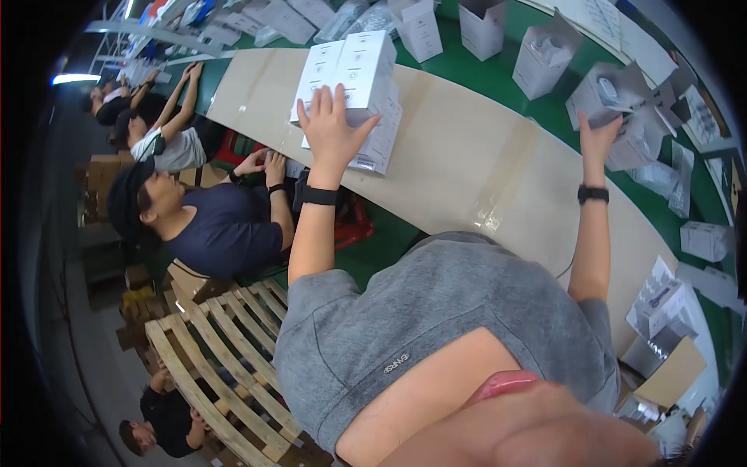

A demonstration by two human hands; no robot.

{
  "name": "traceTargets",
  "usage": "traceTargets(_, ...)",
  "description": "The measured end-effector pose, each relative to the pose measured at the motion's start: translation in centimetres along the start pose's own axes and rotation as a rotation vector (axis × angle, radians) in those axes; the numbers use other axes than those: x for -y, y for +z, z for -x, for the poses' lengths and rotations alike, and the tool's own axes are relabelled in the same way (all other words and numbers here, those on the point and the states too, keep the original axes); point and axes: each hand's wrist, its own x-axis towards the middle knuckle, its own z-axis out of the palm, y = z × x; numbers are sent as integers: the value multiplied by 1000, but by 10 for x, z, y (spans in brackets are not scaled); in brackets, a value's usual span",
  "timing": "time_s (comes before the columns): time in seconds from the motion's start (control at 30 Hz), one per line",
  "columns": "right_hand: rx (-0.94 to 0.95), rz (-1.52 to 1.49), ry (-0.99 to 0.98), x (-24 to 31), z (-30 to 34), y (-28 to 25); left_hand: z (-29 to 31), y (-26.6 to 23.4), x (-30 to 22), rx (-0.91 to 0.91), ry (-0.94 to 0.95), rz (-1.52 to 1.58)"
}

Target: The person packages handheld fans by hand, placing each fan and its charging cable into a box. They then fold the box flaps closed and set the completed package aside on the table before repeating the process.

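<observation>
The person's left hand [333,128] lies with its fingers spread wide against the near side of a stack of white boxes [342,66]. The stack stands on the tan table [447,148], near its far edge, with at least two boxes side by side on top and more white box showing below them.

The right hand [597,138], well apart from the left, reaches beyond the table to an open white box [587,100] with its flaps up and a pale item inside. Its thumb and fingers stand apart at the near side of that box; whether they grip it, I cannot tell.

The open box stands on a green surface [486,76], in a curved row with other open white boxes [542,66]. Clear plastic bags [681,179] lie just beside the right hand's box. To the left, a co-worker in a dark shirt [226,226] sits at the table, near a wooden pallet [226,350].
</observation>
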Motion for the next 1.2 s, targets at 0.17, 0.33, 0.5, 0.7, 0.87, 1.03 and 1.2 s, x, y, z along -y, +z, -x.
traceTargets(0.17,459,-521,11,129,54,-58,-15,-55,-29,-50,-68,197)
traceTargets(0.33,457,-384,-703,210,46,-106,-48,-124,-103,206,116,548)
traceTargets(0.5,809,-826,-226,198,53,-131,-55,-111,-123,559,-32,1318)
traceTargets(0.7,488,-1013,256,203,81,-140,-15,-88,-178,302,38,1531)
traceTargets(0.87,522,-971,-13,183,97,-160,-1,-55,-147,731,-333,1969)
traceTargets(1.03,710,-380,-667,184,55,-197,16,-37,-136,1183,62,1949)
traceTargets(1.2,981,-319,-831,177,51,-190,24,-24,-155,1378,267,1945)
